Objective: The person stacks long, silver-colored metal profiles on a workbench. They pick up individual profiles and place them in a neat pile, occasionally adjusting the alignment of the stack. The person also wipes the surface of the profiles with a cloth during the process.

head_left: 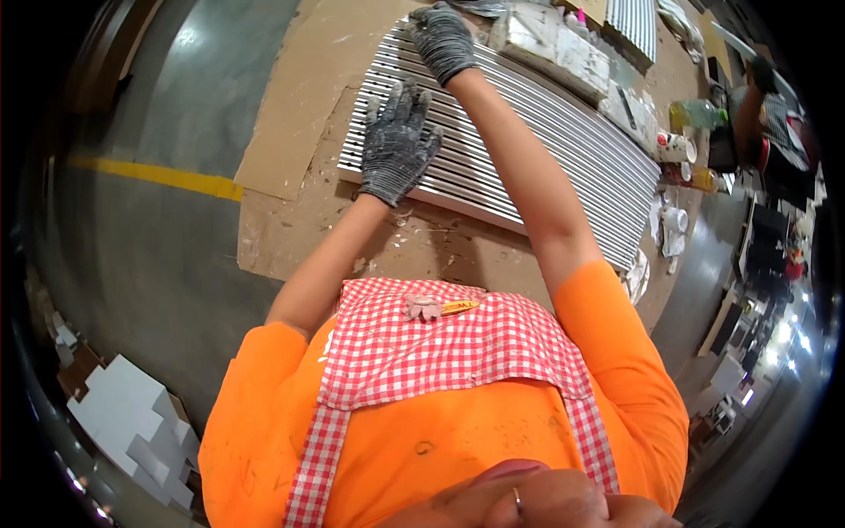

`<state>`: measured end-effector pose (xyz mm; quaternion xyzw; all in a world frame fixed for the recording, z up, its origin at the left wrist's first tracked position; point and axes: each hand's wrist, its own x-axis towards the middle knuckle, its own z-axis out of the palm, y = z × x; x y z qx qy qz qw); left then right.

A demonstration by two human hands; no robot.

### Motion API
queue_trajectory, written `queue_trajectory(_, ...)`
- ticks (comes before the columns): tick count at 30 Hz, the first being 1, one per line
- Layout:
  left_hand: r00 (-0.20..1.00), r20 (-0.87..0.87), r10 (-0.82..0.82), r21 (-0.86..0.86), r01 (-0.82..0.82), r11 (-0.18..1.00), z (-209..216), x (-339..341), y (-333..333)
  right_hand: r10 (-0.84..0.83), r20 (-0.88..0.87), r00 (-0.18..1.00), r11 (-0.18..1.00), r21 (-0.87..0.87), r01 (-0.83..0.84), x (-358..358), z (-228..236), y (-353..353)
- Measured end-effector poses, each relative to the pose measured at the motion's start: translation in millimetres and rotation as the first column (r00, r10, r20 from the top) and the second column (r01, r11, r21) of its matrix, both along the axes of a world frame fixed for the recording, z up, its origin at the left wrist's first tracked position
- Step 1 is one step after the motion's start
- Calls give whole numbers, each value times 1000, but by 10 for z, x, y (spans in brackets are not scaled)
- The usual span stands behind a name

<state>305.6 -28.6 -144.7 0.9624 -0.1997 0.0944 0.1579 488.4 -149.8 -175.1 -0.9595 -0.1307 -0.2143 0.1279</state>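
A row of long silvery metal strips (607, 207) lies side by side on the cardboard-covered table, with dark grooves between them and small dark holes at their left ends. My left hand (393, 145), in a grey knitted glove, rests flat on the near left part of the row with its fingers stretched out. Farther off, my right hand (442, 42), gloved alike, is at the far left corner of the strips. Its fingers are bent inward, and whatever they hold, if anything, is hidden beneath them.
White-smeared blocks (554, 55) lie beyond the strips, with a dark slim tool (627, 107) nearby. Bottles (697, 114) and cups (674, 148) stand at the right. More ribbed metal (630, 31) lies at the back. Another person (783, 132) works at far right.
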Motion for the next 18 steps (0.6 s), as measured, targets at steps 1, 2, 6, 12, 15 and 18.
queue_trajectory(1,1000,-14,7,1,-7,1000,22,-12,11,32,-90,995,996,83,-25,-64,82,-37)
queue_trajectory(2,1000,-14,-2,-42,2,999,8,-3,6,19,-91,996,995,97,-10,-74,60,-111)
queue_trajectory(6,1000,29,-10,-4,10,1000,26,-14,-8,-7,-39,999,966,258,17,-411,209,-461)
queue_trajectory(12,1000,26,-9,-21,9,1000,74,-25,-20,-168,-165,972,972,137,191,-767,346,-899)
queue_trajectory(15,1000,11,-12,14,12,1000,34,-32,-16,-189,-124,974,968,146,206,-893,370,-1063)
queue_trajectory(18,998,54,-23,3,23,1000,-60,-25,-17,-194,-69,979,975,95,200,-972,289,-1251)
